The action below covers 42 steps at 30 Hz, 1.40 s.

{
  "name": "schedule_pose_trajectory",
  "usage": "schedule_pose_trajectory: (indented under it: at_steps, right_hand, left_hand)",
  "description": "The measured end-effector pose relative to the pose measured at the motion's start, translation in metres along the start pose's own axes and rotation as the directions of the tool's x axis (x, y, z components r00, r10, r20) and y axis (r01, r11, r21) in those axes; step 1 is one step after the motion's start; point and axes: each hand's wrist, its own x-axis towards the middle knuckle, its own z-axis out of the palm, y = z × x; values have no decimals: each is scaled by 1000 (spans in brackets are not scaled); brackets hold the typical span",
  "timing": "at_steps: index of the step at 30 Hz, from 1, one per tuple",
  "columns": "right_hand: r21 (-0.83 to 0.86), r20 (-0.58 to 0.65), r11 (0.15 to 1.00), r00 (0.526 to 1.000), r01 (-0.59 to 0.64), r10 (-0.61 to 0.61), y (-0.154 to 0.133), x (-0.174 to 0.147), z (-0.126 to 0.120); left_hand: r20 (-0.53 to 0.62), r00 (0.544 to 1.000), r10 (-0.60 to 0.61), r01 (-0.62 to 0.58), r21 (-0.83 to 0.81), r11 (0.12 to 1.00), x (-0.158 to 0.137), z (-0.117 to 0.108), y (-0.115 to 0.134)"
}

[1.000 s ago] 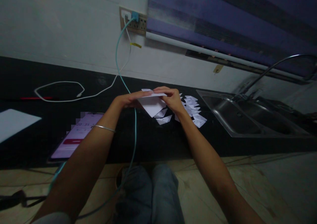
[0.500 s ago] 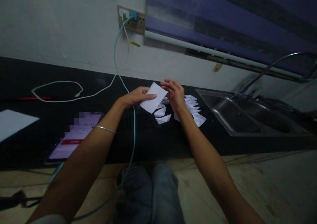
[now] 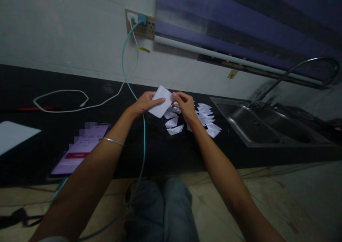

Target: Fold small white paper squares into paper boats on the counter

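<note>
A folded piece of white paper (image 3: 161,103) is held above the dark counter between both hands. My left hand (image 3: 146,103) grips its left side, thumb lying across the top. At the paper's right corner, my right hand (image 3: 185,106) pinches the edge between thumb and fingers. Below and to the right of the paper lie several small folded paper boats (image 3: 175,129). More paper boats (image 3: 205,115) stand clustered just right of my right wrist, partly hidden by it.
A phone (image 3: 80,149) lies by my left forearm, with white paper (image 3: 16,135) farther left. A teal cable (image 3: 144,145) runs down across the counter from the wall socket (image 3: 145,26); a white cable (image 3: 61,91) curls at left. The steel sink (image 3: 240,122) is at right.
My right hand has closed from spread fingers to a pinch on the paper's right corner. The paper has shifted slightly left and up with my left hand still holding it.
</note>
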Motion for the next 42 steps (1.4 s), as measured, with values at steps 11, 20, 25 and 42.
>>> schedule_pose_trajectory:
  at_steps: [11, 20, 25, 42]
  right_hand:
    - [-148, 39, 987, 997, 66, -61, -2, -2, 3]
    - [-138, 54, 988, 997, 69, -62, -1, -1, 2]
    - [-139, 49, 987, 996, 81, -75, -3, -2, 3]
    - [-1, -230, 1000, 973, 18, -18, 11, 7, -6]
  left_hand:
    - [-55, 998, 37, -37, 1, 999, 0, 2, 2]
    - [-85, 994, 61, -58, 40, 997, 2, 1, -1]
    - [-79, 994, 73, -70, 43, 997, 2, 1, -4]
    - [-104, 965, 242, -219, 194, 956, 4, 10, -8]
